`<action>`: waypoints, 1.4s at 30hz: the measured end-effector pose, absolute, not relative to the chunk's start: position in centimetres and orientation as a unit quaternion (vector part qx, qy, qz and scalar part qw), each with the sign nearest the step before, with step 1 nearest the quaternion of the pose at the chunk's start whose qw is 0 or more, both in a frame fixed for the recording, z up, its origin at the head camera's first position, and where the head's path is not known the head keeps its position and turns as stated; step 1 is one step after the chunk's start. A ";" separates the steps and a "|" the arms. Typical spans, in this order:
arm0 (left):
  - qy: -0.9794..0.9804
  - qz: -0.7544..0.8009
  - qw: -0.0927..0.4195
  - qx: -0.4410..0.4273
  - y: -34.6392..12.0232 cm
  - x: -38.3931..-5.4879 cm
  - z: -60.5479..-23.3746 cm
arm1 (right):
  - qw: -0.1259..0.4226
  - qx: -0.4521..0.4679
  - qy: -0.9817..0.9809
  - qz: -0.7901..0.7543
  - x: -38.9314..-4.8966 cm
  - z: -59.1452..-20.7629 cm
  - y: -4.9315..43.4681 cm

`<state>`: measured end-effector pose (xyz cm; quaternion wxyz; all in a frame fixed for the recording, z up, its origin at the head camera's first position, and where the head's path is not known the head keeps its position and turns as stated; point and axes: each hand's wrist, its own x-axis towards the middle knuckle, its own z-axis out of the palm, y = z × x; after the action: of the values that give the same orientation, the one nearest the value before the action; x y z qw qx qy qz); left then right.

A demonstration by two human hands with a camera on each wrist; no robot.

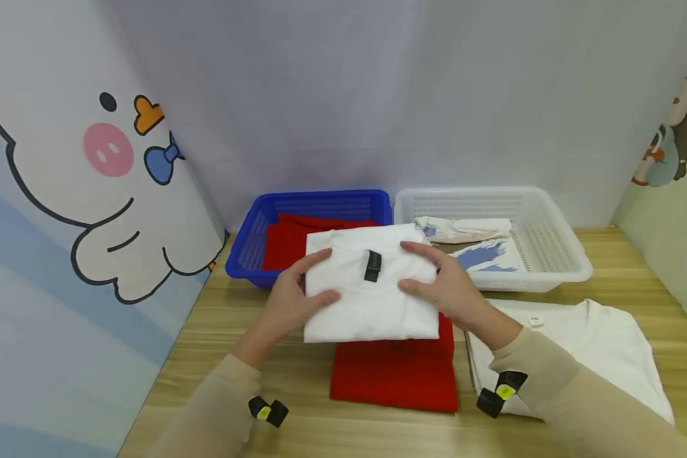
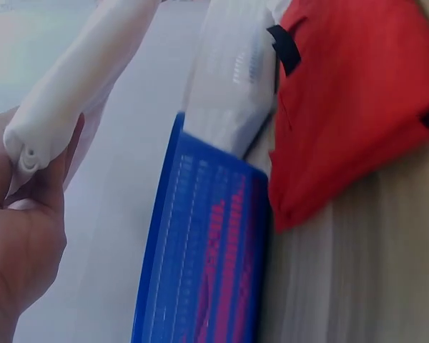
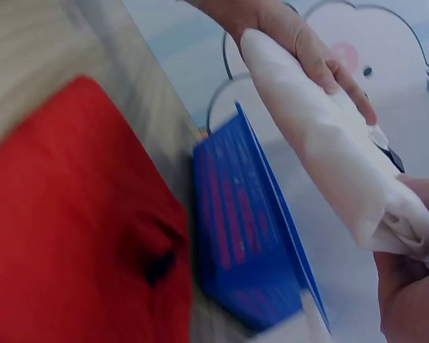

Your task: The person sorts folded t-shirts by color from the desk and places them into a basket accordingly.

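Note:
Both hands hold a folded white T-shirt (image 1: 372,305) with a black neck label, raised in front of the baskets. My left hand (image 1: 298,296) grips its left edge, thumb on top. At the opposite edge, my right hand (image 1: 455,289) pinches it the same way. The left wrist view shows the folded roll of the white shirt (image 2: 79,86) between thumb and fingers of the left hand (image 2: 25,250). In the right wrist view its thick folded side faces the camera. Below it on the table lies a folded red garment (image 1: 395,375), partly hidden by the white shirt.
A blue basket (image 1: 240,254) containing red clothing (image 1: 277,245) stands at the back. Beside it, a white basket (image 1: 569,261) holds white clothes with blue print (image 1: 483,254). Another folded white T-shirt (image 1: 607,343) lies on the wooden table (image 1: 194,369) at right, partly under my right forearm.

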<state>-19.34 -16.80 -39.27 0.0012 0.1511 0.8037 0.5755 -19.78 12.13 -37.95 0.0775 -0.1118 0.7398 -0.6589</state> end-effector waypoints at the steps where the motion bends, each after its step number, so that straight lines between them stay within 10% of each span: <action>1: 0.800 0.578 -0.002 0.158 -15.8 -20.1 -39.2 | 0.074 -0.109 0.745 -0.653 -20.2 -37.7 13.1; 20: 0.810 0.559 -0.030 0.176 -0.5 -30.7 -38.8 | -0.027 -0.068 0.736 -0.673 -28.0 -36.1 25.7; 42: 0.836 0.534 -0.034 0.124 4.3 -32.5 -41.3 | -0.041 -0.021 0.791 -0.610 -30.4 -40.7 29.5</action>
<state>-32.55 4.26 -41.31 -0.0336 0.1242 0.8357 0.5339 -30.44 29.46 -40.65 -0.0414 -0.0207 0.7909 -0.6102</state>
